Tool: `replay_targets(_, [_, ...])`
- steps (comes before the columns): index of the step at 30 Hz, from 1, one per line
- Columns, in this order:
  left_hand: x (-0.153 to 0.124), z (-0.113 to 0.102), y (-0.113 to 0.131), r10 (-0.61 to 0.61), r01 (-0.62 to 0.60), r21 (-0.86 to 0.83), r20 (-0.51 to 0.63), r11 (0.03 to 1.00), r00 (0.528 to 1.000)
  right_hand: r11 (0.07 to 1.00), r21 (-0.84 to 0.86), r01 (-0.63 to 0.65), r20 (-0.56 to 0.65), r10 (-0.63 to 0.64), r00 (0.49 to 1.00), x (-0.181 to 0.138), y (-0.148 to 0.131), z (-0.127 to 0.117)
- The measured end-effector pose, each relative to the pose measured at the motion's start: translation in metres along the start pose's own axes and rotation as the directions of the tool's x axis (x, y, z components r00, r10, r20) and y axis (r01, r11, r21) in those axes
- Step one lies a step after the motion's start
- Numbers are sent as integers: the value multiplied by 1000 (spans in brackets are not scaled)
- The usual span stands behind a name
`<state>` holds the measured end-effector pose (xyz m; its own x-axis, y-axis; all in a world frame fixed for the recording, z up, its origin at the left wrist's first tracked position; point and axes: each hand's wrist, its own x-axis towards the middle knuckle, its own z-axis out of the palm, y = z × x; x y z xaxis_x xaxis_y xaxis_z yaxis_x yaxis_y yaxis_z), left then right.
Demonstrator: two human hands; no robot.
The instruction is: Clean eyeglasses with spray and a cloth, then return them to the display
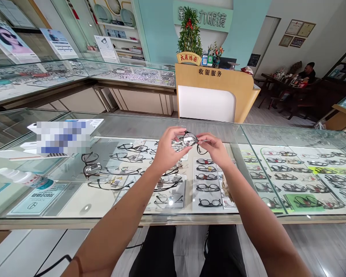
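Note:
Above the glass counter I hold a pair of dark-framed eyeglasses (189, 139) between both hands. My left hand (170, 148) is closed on the left side of the frame, thumb below and fingers above. At the other side, the fingers of my right hand (215, 149) pinch the frame near a lens. One round lens faces me; the rest of the frame is partly covered by my fingers. Left of my hands, several loose eyeglasses (126, 157) lie on the counter, one pair (91, 165) with its temples stretched to the right.
A white spray bottle (25, 177) lies on its side at the left, near a white box (63, 138). Under the glass (253, 132) are rows of eyeglasses (208, 187). Beyond stands a wooden cashier desk (219, 82) with a plant (189, 34). A person (308, 73) sits far right.

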<state>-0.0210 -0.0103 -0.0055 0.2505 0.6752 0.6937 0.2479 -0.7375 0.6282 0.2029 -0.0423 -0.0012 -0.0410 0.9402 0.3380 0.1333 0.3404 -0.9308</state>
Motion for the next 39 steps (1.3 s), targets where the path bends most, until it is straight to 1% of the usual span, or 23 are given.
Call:
replay_targets(3, [-1, 1, -1, -63, 66, -110, 27, 992, 998, 990, 97, -99, 48, 94, 994, -1, -7, 0])
replay_targets(6, [0, 1, 1, -99, 108, -178, 56, 978, 993, 978, 134, -162, 94, 150, 984, -1, -12, -1])
replay_targets(11, [1, 1, 5, -153, 173, -250, 97, 953, 983, 955, 212, -206, 114, 185, 976, -1, -7, 0])
replay_targets(14, [1, 2, 6, -168, 194, -246, 122, 950, 978, 957, 213, -195, 82, 181, 980, 0, -2, 3])
replay_targets(16, [0, 3, 6, -158, 175, -188, 98, 967, 983, 964, 198, -176, 33, 173, 984, 0, 0, 5])
replay_targets(17, [0, 3, 7, -152, 159, -142, 58, 977, 987, 968, 190, -166, 5, 169, 986, 1, 1, 6])
replay_targets(19, [0, 3, 9, -152, 150, -44, -65, 988, 986, 974, 169, -152, -50, 162, 986, 2, 2, 6])
replay_targets(20, [0, 3, 10, -170, 170, -12, -117, 985, 979, 978, 155, -143, -76, 156, 985, 2, 2, 6])
replay_targets(21, [0, 3, 12, -202, 204, -1, -142, 979, 969, 982, 138, -132, -105, 147, 984, 3, 3, 6])
replay_targets(22, [-1, 4, 13, -246, 247, -7, -133, 969, 960, 986, 117, -122, -134, 137, 981, 3, 4, 6])
replay_targets(23, [-1, 5, 15, -292, 291, -25, -91, 956, 952, 989, 93, -114, -163, 128, 978, 3, 6, 7])
replay_targets(26, [-4, 9, 20, -386, 396, -90, 114, 914, 915, 995, 0, -98, -234, 96, 968, 1, 9, 13])
replay_targets(27, [-4, 11, 22, -402, 420, -107, 155, 901, 903, 996, -35, -83, -249, 72, 966, 0, 9, 16])
replay_targets(29, [-4, 12, 23, -431, 459, -139, 190, 877, 882, 994, -105, -18, -266, -11, 964, -3, 9, 22])
replay_targets(31, [-4, 13, 23, -457, 488, -178, 192, 854, 869, 983, -172, 63, -267, -108, 958, -7, 9, 29])
replay_targets(33, [-3, 12, 22, -475, 510, -211, 196, 834, 858, 966, -232, 113, -254, -172, 952, -10, 10, 33])
replay_targets(36, [-2, 11, 19, -491, 526, -236, 191, 817, 850, 948, -286, 141, -222, -209, 952, -12, 11, 37])
replay_targets(39, [-1, 11, 17, -502, 525, -238, 154, 817, 851, 937, -303, 173, -182, -235, 955, -14, 12, 39])
